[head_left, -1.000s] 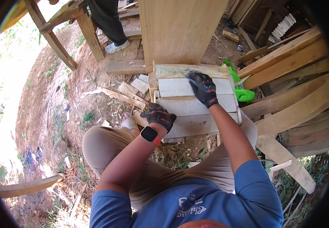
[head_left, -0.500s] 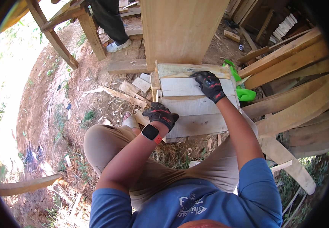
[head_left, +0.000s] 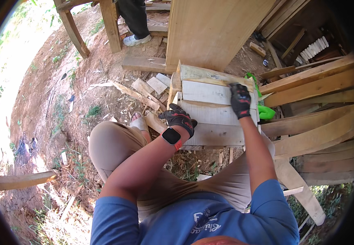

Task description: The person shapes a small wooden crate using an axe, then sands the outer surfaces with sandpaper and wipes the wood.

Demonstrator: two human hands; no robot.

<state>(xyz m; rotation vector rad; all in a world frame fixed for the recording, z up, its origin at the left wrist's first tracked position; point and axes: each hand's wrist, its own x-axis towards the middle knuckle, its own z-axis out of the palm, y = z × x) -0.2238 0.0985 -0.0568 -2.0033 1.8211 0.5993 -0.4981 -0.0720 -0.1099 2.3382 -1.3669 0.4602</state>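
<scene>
Between my knees stands a low wooden piece topped with pale, whitish planks [head_left: 211, 112], dark seams running between them. My left hand [head_left: 180, 119], in a black glove with red trim, rests at its left edge, fingers apart and reaching past the side. On the right part of the top lies my right hand [head_left: 240, 100], in a matching glove. Its fingers are bent and close together, and their tips are blurred against the far planks. Whatever may be under those fingers is hidden. A watch with an orange band [head_left: 171, 136] is on my left wrist.
A large upright wooden panel [head_left: 213, 36] stands just beyond. Several long boards [head_left: 311, 87] are stacked on the right, near a bright green object [head_left: 266, 112]. Wood scraps [head_left: 146, 87] litter the dirt on the left. Another person's leg and shoe [head_left: 137, 40] show at the back.
My right hand has swept to the right across the planks, its fingers now pointing away from me rather than leftward. My left hand stays at the left edge. The whole view has shifted slightly.
</scene>
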